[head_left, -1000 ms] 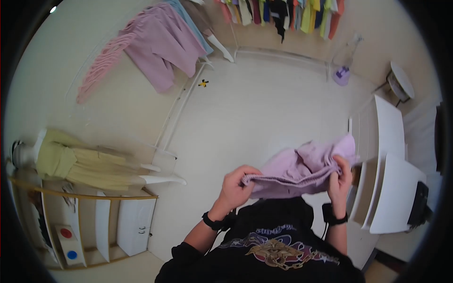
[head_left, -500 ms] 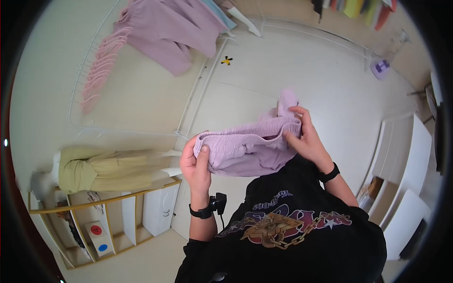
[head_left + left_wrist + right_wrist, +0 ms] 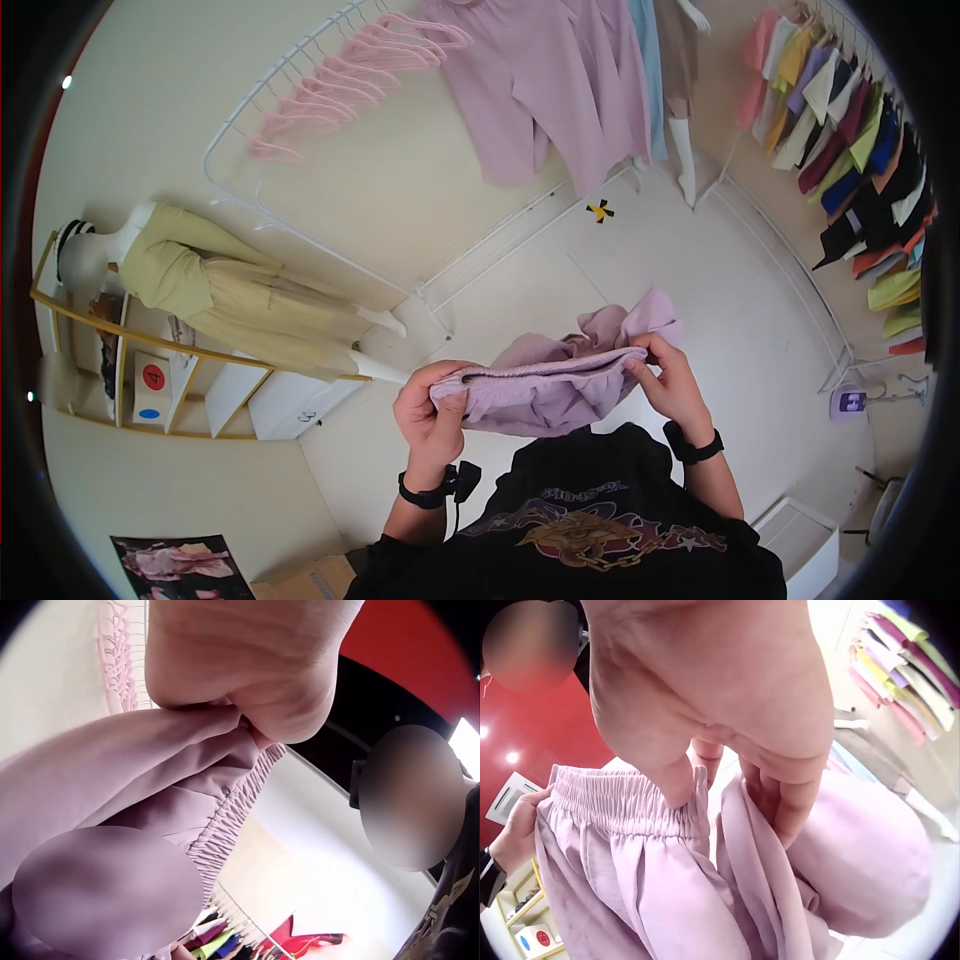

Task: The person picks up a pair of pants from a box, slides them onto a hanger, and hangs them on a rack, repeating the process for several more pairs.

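Observation:
A pair of lilac pants [image 3: 530,400] with a gathered elastic waistband [image 3: 622,799] hangs between the two hands in front of the person's body. In the head view, the left hand [image 3: 430,410] pinches one end of the waistband, thumb on the near side. The right hand [image 3: 675,385] grips the opposite end, its thumb at the band. The waistband is stretched between them, and the legs bunch up beyond it on the right. Close up in the right wrist view, the fingers reach down into folds of the fabric. The left fingertips are mostly hidden in the left wrist view.
Ahead on the left, a white rack [image 3: 310,245] carries pink hangers [image 3: 350,75] and hanging lilac pants [image 3: 550,90]. A mannequin [image 3: 230,280] in yellow-green clothes stands by a shelf unit [image 3: 190,400]. Colorful garments [image 3: 860,130] hang at the right. A yellow-black marker [image 3: 600,211] lies on the floor.
The head view has turned left, bringing the pink hangers nearer the middle and the colorful garments to the right side. Both hands keep hold of the waistband, now lower in view.

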The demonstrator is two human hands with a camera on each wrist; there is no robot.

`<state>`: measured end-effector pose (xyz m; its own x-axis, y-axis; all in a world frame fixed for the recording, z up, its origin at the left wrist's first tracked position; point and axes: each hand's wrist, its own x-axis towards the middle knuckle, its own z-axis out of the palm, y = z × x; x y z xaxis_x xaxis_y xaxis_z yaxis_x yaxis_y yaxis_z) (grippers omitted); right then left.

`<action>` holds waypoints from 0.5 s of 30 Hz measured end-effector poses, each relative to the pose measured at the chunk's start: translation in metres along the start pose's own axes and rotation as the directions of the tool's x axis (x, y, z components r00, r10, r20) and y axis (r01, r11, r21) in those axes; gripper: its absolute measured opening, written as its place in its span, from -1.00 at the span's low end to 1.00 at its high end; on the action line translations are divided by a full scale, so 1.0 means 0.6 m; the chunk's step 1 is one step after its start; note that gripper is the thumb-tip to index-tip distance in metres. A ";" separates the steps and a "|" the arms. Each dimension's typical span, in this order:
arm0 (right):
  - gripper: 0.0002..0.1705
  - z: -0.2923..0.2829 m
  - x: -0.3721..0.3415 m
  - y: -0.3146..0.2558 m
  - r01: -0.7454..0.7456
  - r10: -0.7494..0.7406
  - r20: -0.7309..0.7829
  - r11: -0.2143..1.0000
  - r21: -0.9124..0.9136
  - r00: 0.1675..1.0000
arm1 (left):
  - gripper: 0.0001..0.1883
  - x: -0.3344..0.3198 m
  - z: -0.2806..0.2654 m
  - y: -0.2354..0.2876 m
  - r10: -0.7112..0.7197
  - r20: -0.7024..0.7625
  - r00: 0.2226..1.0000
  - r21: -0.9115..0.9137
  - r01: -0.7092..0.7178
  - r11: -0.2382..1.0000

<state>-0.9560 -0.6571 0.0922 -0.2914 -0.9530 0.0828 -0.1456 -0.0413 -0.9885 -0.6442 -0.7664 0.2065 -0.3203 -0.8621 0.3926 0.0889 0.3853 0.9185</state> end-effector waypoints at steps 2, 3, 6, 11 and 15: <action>-0.79 0.029 0.053 0.004 -0.084 0.084 0.005 0.995 0.050 0.996 | -0.67 0.056 -0.014 -0.025 0.026 -0.069 0.997 -0.075 -0.031 0.997; -0.76 0.028 0.087 0.007 -0.162 0.160 0.022 0.982 0.101 0.987 | -0.67 0.087 -0.015 -0.037 0.032 -0.081 0.996 -0.112 -0.041 0.993; -0.65 0.048 0.162 0.018 -0.176 0.170 0.048 0.972 0.158 0.984 | -0.63 0.170 -0.022 -0.054 0.052 -0.195 0.979 -0.216 -0.095 0.972; -0.66 0.055 0.279 0.111 -0.289 0.293 -0.030 0.953 0.090 0.956 | -0.60 0.240 -0.080 -0.043 0.159 -0.334 0.929 -0.245 -0.248 0.937; -0.58 0.056 0.369 0.169 -0.397 0.420 0.156 0.904 -0.159 0.894 | -0.48 0.290 -0.114 -0.031 0.302 -0.507 0.807 -0.120 -0.414 0.903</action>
<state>-1.0036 -0.8822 0.0059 -0.1746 -0.9163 -0.3605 -0.1660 0.3882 -0.9065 -0.6369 -0.9460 0.2609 0.2468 -0.7463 0.6182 0.3260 0.6647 0.6723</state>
